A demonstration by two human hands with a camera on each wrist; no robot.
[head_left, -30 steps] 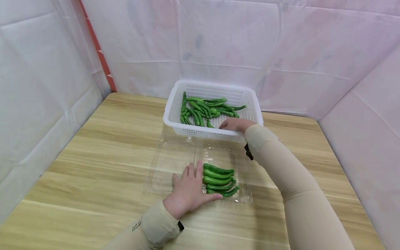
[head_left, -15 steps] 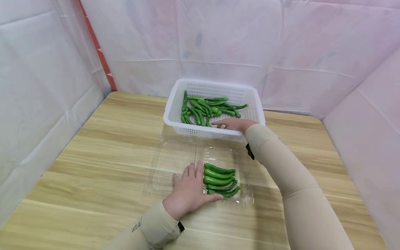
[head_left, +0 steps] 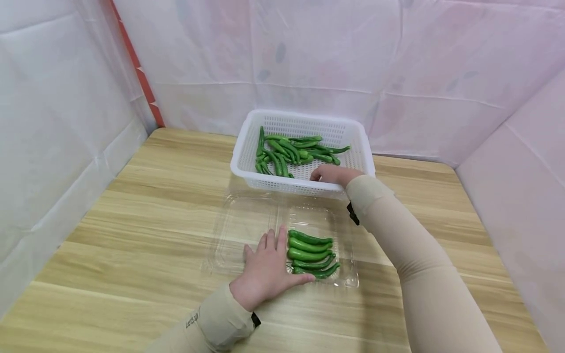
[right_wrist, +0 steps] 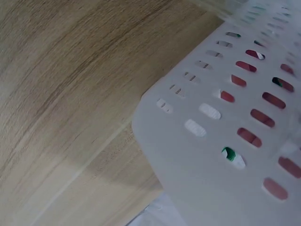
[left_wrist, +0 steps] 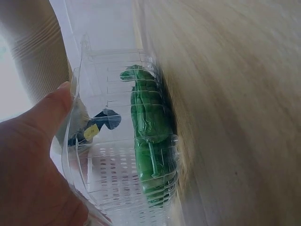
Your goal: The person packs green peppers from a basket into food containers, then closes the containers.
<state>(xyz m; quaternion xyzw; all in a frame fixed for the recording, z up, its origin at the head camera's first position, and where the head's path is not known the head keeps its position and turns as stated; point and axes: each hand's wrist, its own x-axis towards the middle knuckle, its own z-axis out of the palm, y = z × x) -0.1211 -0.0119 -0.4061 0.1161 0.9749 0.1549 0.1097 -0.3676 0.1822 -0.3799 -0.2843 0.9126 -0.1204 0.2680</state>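
Observation:
My left hand (head_left: 267,272) rests with spread fingers on an opened clear plastic clamshell box (head_left: 309,215), thumb over its front rim. Several green chili peppers (head_left: 306,255) lie side by side in the box's right half; the left wrist view shows these peppers (left_wrist: 150,122) through the clear wall. My right hand (head_left: 332,174) reaches down into a white slotted basket (head_left: 273,183), fingers curled near its front wall. Most of the fingertips are hidden by the rim. Through the slots in the right wrist view, fingers (right_wrist: 249,136) show with bits of green beside them.
More green chili peppers (head_left: 282,149) lie in a loose heap at the basket's left and middle. The basket stands at the back of the wooden table (head_left: 145,235), behind the box. Light sheeting (head_left: 318,54) hangs around the back and sides.
The right hand reached left inside the basket, then drew back right with fingers curled. The small pepper beside its fingertips has left its spot. The left hand stays put.

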